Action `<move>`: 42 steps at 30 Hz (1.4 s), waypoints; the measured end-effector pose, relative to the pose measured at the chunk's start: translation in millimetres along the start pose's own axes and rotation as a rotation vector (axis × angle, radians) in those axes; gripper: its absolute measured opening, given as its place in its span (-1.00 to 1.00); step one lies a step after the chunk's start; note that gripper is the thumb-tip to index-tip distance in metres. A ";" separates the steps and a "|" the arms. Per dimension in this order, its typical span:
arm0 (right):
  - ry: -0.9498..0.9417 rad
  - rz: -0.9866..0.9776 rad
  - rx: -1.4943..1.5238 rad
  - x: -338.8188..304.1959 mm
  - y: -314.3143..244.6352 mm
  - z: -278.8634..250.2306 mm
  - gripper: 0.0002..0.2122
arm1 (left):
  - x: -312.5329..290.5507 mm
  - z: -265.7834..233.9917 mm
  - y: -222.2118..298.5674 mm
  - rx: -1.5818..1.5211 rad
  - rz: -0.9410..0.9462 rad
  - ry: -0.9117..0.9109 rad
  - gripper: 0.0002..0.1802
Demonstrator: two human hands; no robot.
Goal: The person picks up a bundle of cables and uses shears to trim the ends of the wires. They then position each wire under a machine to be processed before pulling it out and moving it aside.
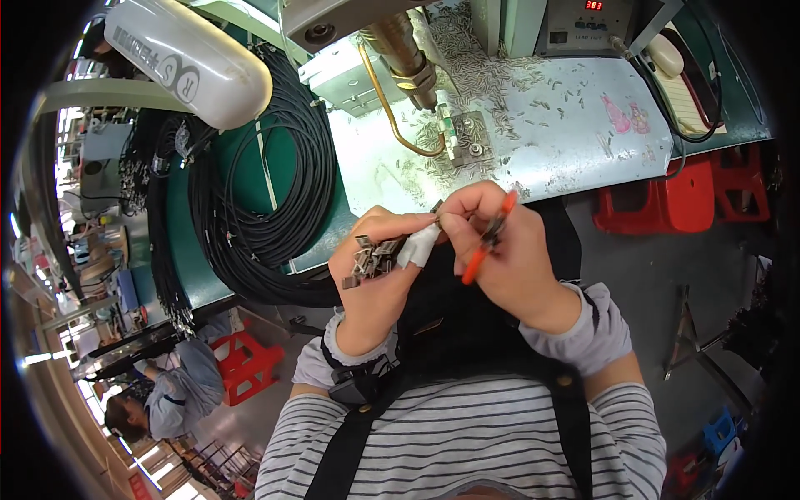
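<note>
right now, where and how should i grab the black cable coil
Probably grip the black cable coil by its near bend, from the person's side, reaching underneath: strands bunch there and overhang the front edge of the green table.

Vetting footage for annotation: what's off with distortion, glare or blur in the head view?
Head view, overall: strong fisheye bending toward the rim, black corners; head view, far left: a light tube blown out white; head view, centre: the orange-handled tool in the right hand looks slightly soft, perhaps from motion, while metal clips in the left hand are fairly distinct.
</note>
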State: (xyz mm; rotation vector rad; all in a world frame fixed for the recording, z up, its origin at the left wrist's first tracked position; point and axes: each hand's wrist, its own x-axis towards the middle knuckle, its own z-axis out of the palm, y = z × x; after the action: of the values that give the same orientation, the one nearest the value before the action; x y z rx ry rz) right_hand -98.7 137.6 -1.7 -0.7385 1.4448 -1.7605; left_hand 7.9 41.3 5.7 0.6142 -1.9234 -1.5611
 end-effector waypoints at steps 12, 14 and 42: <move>-0.048 0.089 0.158 2.1 -11.3 -7.3 -0.93 | 7.4 -2.3 15.0 -0.407 -0.410 -0.057 -0.84; 0.002 0.187 0.200 -0.7 -15.3 -5.7 -0.89 | 6.7 -2.6 15.0 -0.365 -0.365 -0.040 -0.84; 0.096 0.182 -0.117 62.2 -4.1 -31.4 -0.87 | 84.2 -2.3 -10.2 -0.463 -0.681 -0.105 -0.83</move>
State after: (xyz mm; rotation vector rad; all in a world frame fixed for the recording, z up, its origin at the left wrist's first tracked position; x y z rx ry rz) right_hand -159.9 104.4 -5.1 -0.5686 1.6368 -1.6021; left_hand -51.7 -19.1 8.7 1.0541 -1.3905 -2.3999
